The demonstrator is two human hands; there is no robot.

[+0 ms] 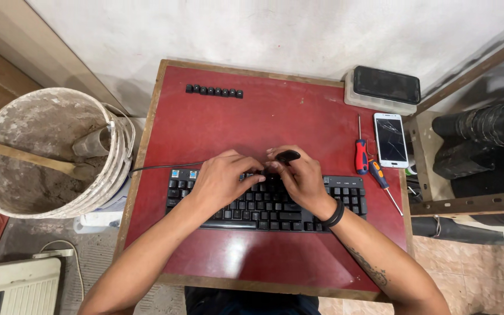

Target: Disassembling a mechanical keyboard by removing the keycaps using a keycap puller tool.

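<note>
Head view looks straight down on our two hands, which meet over the upper middle of a black keyboard [266, 201] near the centre of a red table [275, 116]. Our left hand [224, 177] lies palm down with the fingers curled, their tips pressing at the top key rows; whether anything is pinched between them we cannot tell. Our right hand [301, 178], just beside it and touching at the fingertips, is closed around a small dark tool [288, 156] whose rounded end sticks out at twelve o'clock from the knuckles. A black band [335, 214] sits on the right wrist.

At the keyboard's upper left corner, at nine o'clock from the left hand, several keys are off and blue switches [184, 174] show. A black cable [158, 167] runs from that corner off the table's left edge.

At twelve o'clock, well apart from the hands, a row of loose black keycaps [214, 91] lies near the table's far edge. At three o'clock from the right hand lie a red-handled screwdriver [360, 153] and, near it, a smaller screwdriver with a blue and orange handle [382, 182]. Just beyond them a white phone with a cracked screen [391, 140] lies flat, and at two o'clock a dark phone [387, 84] rests on a pale box [377, 102].

Off the table at nine o'clock stands a dirty white bucket [97, 195] with a wooden stick [24, 154] in it.
</note>
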